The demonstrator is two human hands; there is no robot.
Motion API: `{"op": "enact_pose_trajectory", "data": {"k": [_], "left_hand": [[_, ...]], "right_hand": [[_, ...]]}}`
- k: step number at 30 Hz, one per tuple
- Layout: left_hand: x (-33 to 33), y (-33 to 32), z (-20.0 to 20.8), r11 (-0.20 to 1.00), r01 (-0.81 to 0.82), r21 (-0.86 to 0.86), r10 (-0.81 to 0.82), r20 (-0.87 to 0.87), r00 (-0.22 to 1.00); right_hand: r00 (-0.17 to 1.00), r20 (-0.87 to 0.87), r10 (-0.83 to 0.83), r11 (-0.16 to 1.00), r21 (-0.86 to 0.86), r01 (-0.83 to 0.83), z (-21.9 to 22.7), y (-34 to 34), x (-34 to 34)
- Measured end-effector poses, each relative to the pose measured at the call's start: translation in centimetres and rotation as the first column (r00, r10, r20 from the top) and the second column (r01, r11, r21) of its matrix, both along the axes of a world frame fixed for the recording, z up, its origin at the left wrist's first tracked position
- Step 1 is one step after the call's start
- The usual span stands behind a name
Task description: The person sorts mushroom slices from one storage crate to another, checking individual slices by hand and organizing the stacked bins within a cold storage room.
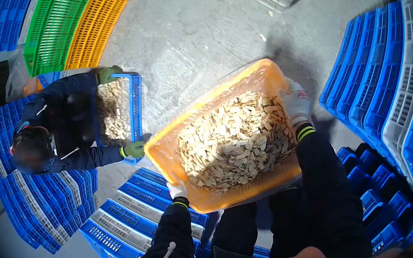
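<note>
Head view, orange crate (164, 153): held over the floor before the wearer's legs, slanted across the view; lined with clear film, well filled with pale slices (240, 140).
Left hand (177, 189): gloved, gripped on the near left edge.
Right hand (296, 101): gloved, gripped on the right end.
Co-worker (67, 111): blue crate (137, 107) held; one glove beside the orange corner – contact cannot be told.
Spill risk: slices could be shed if the load were tipped by uneven lift – or if that glove were bumped.
</note>
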State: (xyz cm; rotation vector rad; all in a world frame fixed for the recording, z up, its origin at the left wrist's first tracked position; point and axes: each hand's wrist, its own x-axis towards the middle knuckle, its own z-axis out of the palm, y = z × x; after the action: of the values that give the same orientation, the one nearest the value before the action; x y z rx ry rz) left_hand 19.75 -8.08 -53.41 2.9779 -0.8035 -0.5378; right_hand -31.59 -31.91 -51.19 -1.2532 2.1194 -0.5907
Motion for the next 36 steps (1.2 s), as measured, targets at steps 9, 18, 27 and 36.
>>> {"op": "enact_pose_trajectory", "data": {"k": [9,18,27,36], "left_hand": [[-14.9,-19.7,9.1,0.533,0.793,-0.294,-0.833,-0.017,0.553],[-25.8,-36.6,4.0,0.390,0.920,0.028,-0.751,-0.569,0.335],[-25.4,-37.9,0.8,0.304,0.919,-0.253,-0.856,-0.496,0.147],[-26.4,-39.4,1.0,0.301,0.911,-0.282,-0.845,-0.523,0.117]], "right_hand": [[0.970,-0.206,0.126,0.991,-0.013,-0.131,-0.9,-2.1,0.3],[0.945,0.138,0.296,0.950,-0.145,-0.276,-0.1,-2.8,-2.1],[0.954,-0.214,0.208,0.978,0.033,-0.206,-19.0,-20.8,-9.0],[0.944,-0.104,0.313,0.925,0.259,-0.278,-23.1,-25.3,-11.3]]}}
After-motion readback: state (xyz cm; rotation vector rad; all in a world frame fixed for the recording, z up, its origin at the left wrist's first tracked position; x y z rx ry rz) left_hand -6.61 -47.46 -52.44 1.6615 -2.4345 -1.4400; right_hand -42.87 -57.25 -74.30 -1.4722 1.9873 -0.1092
